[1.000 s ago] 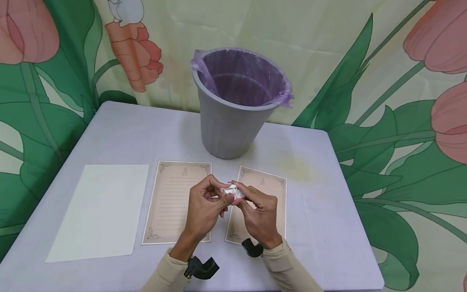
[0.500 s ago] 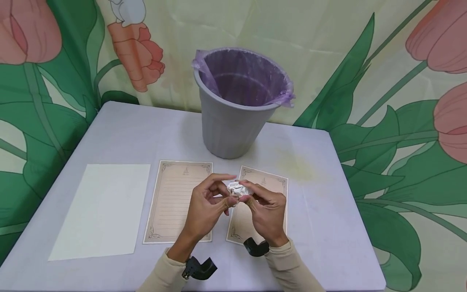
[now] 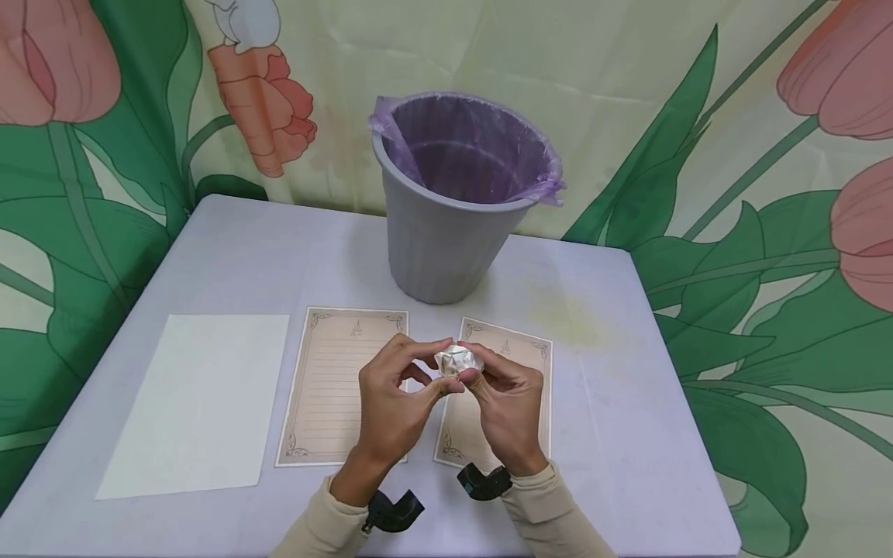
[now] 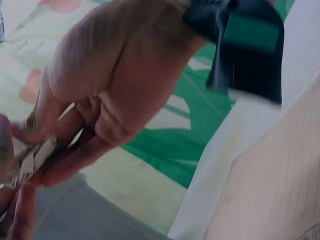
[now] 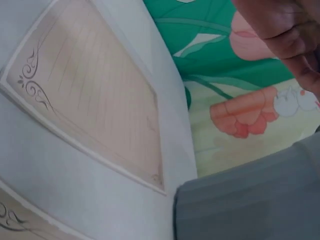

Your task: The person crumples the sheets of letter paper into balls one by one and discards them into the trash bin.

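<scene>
Between both hands, above the table, is a small crumpled paper ball, whitish and shiny in the head view. My right hand pinches it from the right with thumb and fingers. From the other side, the thumb and index finger of my left hand pinch its left edge. The left wrist view shows the creased folds of the paper ball among fingertips at the left edge. Only part of the right hand enters the right wrist view, at top right; the paper is hidden there.
Behind the hands stands a grey bin lined with a purple bag. Two bordered sheets lie below the hands, the left lined sheet and the right sheet. A blank white sheet lies left on the white table.
The paper ball has shifted slightly right and turned in the fingers. The left index finger lifted off it half a second ago and is back against it now.
</scene>
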A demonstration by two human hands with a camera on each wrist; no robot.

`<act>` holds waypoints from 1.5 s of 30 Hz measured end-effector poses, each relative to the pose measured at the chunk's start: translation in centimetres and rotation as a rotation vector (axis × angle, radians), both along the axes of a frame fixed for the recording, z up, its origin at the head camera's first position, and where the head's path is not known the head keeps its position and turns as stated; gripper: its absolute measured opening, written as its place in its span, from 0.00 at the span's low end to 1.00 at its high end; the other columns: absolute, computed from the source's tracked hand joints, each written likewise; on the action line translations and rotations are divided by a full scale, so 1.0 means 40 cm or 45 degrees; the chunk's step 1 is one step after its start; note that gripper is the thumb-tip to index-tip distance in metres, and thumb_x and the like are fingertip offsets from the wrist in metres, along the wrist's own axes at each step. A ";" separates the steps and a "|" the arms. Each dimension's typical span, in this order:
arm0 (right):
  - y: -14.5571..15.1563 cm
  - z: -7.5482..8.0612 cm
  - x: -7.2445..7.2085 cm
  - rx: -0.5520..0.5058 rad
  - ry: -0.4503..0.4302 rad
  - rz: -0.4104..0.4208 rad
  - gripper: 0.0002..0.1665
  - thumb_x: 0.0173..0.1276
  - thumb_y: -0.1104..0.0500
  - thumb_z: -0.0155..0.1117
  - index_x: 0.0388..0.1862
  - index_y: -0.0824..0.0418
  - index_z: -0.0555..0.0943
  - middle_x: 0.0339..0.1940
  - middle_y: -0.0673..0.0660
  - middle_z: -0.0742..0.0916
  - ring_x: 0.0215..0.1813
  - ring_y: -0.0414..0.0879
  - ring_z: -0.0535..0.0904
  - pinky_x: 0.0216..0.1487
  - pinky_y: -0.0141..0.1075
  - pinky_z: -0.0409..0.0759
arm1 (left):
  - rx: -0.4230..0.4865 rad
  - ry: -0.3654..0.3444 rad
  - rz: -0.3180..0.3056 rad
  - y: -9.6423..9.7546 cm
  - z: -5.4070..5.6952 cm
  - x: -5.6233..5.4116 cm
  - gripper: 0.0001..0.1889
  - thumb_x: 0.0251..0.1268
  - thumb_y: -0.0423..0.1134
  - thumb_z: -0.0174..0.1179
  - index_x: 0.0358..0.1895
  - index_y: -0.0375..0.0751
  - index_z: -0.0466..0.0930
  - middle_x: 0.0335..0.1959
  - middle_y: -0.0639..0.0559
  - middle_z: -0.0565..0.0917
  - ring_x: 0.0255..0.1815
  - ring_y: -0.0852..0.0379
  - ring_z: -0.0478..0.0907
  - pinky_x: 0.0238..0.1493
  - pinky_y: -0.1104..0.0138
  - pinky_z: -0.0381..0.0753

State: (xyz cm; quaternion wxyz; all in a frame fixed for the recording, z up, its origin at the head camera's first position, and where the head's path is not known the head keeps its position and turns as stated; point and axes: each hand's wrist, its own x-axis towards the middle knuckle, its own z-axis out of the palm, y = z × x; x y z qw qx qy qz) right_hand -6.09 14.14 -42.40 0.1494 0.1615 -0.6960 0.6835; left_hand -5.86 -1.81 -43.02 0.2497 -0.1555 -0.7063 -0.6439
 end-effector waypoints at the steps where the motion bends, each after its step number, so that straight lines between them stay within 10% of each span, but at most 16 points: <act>1: -0.002 0.001 0.001 -0.013 -0.010 -0.001 0.21 0.68 0.65 0.73 0.56 0.77 0.86 0.52 0.51 0.93 0.55 0.47 0.92 0.55 0.40 0.90 | -0.001 0.001 0.018 0.005 0.001 0.002 0.26 0.44 0.31 0.85 0.53 0.39 0.91 0.34 0.47 0.83 0.35 0.52 0.83 0.33 0.70 0.88; 13: -0.025 -0.016 0.011 -0.115 0.004 -0.075 0.18 0.69 0.71 0.71 0.54 0.83 0.84 0.49 0.50 0.93 0.54 0.43 0.91 0.55 0.36 0.89 | -0.015 0.044 0.119 0.041 -0.008 0.013 0.20 0.51 0.30 0.80 0.50 0.36 0.90 0.33 0.47 0.82 0.31 0.57 0.82 0.35 0.74 0.85; 20: -0.034 -0.012 -0.003 -0.061 0.016 -0.058 0.16 0.70 0.72 0.70 0.54 0.81 0.85 0.49 0.65 0.93 0.53 0.43 0.92 0.54 0.38 0.90 | -0.087 0.081 0.150 0.028 -0.025 -0.002 0.17 0.53 0.30 0.80 0.47 0.34 0.89 0.33 0.46 0.83 0.29 0.57 0.83 0.32 0.74 0.85; 34: -0.017 0.030 -0.006 -0.017 -0.212 -0.082 0.18 0.69 0.70 0.73 0.57 0.69 0.89 0.54 0.66 0.92 0.50 0.49 0.93 0.47 0.42 0.92 | -0.345 0.325 0.206 0.003 -0.025 -0.017 0.28 0.65 0.57 0.68 0.63 0.44 0.88 0.33 0.50 0.82 0.28 0.57 0.80 0.28 0.72 0.82; 45: -0.006 0.049 -0.001 0.135 -0.261 0.033 0.18 0.73 0.67 0.70 0.61 0.70 0.86 0.49 0.70 0.92 0.44 0.43 0.93 0.54 0.37 0.90 | -0.459 0.486 0.386 0.003 -0.050 -0.028 0.26 0.75 0.57 0.60 0.64 0.44 0.87 0.30 0.49 0.80 0.26 0.59 0.77 0.26 0.70 0.77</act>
